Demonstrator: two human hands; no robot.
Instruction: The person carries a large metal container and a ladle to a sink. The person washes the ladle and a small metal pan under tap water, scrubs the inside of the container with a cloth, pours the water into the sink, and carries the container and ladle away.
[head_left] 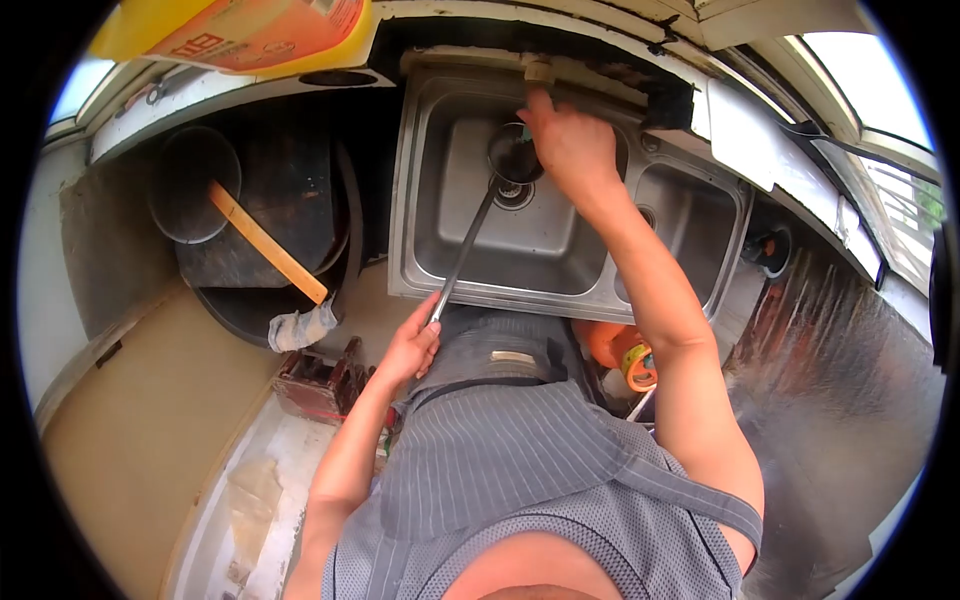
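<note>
A long-handled metal ladle (463,258) reaches into the left basin of a steel double sink (520,262). My left hand (411,343) is closed round the end of its handle, in front of the sink. The ladle's dark round bowl (508,150) is over the drain (514,194). My right hand (572,140) is above the back of that basin, right of the bowl, with a finger stretched toward the tap fitting (539,72). Its other fingers are curled, and whether they hold anything is hidden.
At the left stand a large dark wok (255,312) and a round pan with a wooden handle (268,245). A yellow bottle (250,35) is at the upper left. An orange container (605,342) and a dark red wooden stool (315,388) are below the sink.
</note>
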